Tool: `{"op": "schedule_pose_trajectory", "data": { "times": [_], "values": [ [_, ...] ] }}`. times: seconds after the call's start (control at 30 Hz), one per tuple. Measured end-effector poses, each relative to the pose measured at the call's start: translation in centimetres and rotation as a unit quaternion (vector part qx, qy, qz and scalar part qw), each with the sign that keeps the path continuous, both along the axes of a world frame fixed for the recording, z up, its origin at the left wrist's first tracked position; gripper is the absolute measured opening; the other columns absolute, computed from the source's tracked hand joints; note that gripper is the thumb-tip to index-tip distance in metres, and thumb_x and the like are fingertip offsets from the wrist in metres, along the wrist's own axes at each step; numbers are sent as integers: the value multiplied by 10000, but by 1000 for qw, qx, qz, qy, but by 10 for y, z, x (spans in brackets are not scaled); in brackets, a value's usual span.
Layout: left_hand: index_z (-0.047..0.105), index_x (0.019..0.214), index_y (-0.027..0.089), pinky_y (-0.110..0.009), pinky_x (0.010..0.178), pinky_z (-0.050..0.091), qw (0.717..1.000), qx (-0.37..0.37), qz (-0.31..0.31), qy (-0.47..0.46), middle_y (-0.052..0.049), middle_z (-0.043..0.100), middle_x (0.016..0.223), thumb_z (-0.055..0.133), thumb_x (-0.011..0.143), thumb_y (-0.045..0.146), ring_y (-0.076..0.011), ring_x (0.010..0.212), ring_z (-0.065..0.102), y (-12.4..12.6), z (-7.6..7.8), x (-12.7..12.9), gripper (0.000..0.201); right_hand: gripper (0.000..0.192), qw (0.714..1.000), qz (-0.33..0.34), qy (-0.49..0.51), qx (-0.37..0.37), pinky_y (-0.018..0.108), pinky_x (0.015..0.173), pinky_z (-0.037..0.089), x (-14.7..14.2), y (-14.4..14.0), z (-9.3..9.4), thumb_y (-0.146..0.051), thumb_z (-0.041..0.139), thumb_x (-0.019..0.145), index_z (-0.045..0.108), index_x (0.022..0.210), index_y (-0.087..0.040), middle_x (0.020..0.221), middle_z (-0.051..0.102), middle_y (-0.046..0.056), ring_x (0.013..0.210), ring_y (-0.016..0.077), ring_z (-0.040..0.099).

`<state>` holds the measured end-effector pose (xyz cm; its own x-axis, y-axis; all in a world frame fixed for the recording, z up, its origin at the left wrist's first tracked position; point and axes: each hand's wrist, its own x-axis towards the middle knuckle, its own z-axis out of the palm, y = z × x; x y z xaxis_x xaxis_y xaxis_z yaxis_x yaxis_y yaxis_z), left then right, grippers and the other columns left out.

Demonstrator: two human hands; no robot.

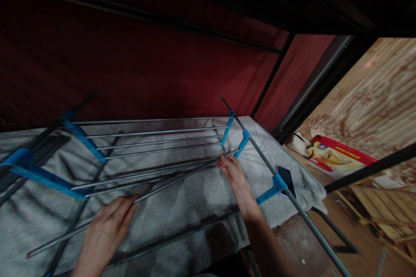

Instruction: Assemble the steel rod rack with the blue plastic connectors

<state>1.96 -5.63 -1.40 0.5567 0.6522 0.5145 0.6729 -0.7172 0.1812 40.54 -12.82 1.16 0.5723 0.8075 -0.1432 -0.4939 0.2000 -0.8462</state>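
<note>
My left hand (107, 227) is wrapped over a loose grey metal rod (169, 183), whose lower end sticks out to the left. Further along, my right hand (231, 169) pinches the same rod near its far end, close to a blue plastic bracket (243, 140). The rod slants across a metal rack with blue brackets. Several thin crossbars (162, 142) span the back of this rack. Two more bars reach from the left blue bracket (48, 177) toward my right hand, and their right ends are hidden there. Another blue bracket (271, 188) on the right-hand tube has no bar in it.
A grey blanket (201, 194) lies under the rack. A dark phone (286, 179) rests by the right-hand tube (308, 220). Dark frame posts and a red panel (146, 65) stand behind. A red and yellow box (341, 153) and a wooden slatted piece (383, 207) are at right.
</note>
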Motion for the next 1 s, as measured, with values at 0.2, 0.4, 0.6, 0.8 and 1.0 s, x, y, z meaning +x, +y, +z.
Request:
{"op": "schedule_pose_trajectory", "data": {
  "times": [0.2,0.4,0.6,0.8,1.0],
  "values": [
    [691,1128,252,-368,828,526,1000,-1,8,-13,-59,745,990,328,1020,562,-246,889,700,1,2,1,489,296,1000,-2,0,-1,280,742,547,1,1,1,-345,907,624,647,722,-243,745,658,-48,678,116,622],
    [693,1135,252,-377,835,515,1000,9,-7,-4,-63,741,993,308,1025,554,-252,904,695,2,7,2,501,284,1000,-3,1,1,279,729,543,2,3,2,-327,900,626,643,708,-236,761,663,-44,677,112,619],
    [692,1146,236,-389,842,513,1000,11,-1,12,-69,745,1001,280,1031,556,-262,912,690,6,5,2,534,296,1000,1,6,4,271,722,554,4,4,2,-316,917,609,652,708,-230,750,658,-39,683,114,626],
    [683,1158,228,-387,846,512,1000,11,-1,16,-70,739,1026,302,1032,557,-265,925,683,8,3,2,519,324,1000,2,14,12,270,715,573,6,4,2,-308,940,591,648,706,-227,746,665,-27,694,126,641],
    [698,1121,216,-400,812,514,1000,14,14,17,-81,740,1005,301,1031,533,-274,883,678,11,6,5,516,327,1000,13,22,16,275,744,582,8,2,-3,-324,935,642,638,735,-224,746,666,-33,696,124,665]
  ]
}}
